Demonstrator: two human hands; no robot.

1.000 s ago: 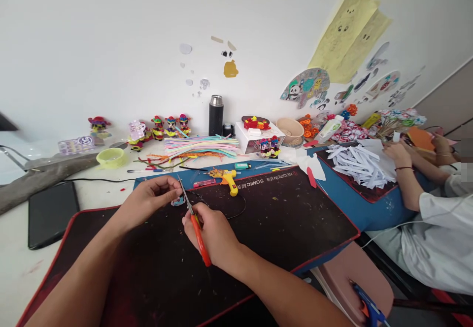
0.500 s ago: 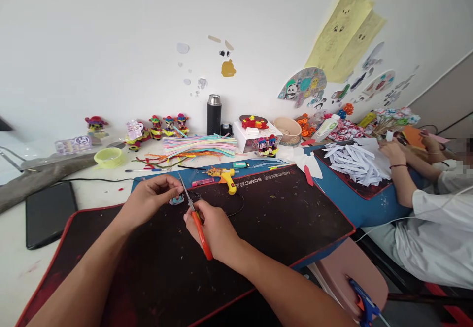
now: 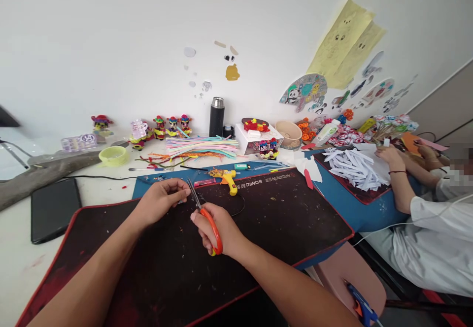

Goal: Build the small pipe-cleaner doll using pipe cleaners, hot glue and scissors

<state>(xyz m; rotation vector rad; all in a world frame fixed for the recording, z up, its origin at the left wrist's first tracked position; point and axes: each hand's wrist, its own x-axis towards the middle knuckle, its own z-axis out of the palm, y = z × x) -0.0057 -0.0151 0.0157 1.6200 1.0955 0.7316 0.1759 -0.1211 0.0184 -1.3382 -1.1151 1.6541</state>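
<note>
My right hand [image 3: 216,226] is closed around the orange handles of a pair of scissors [image 3: 211,227]. Their metal blades point up and left, slightly parted, with the tips beside the fingers of my left hand [image 3: 166,200]. Thumb and forefinger of that left hand are pinched together; a small light-blue bit shows under them, mostly hidden. Both hands are above the dark mat [image 3: 258,228] with a red edge. Just behind them lie a yellow glue gun [image 3: 229,181] and a pink item [image 3: 205,182].
Behind the mat are pipe cleaners [image 3: 201,146], a black flask [image 3: 217,117], small figures [image 3: 172,126] and a round bowl [image 3: 288,134]. A black tablet [image 3: 55,209] lies left. At right, a person's hand [image 3: 388,155] is near white paper strips [image 3: 353,168].
The scissors have turned in my right hand, showing more of the orange handle, and the blades look more parted. My left fingers now cover most of the light-blue piece. The view has shifted slightly.
</note>
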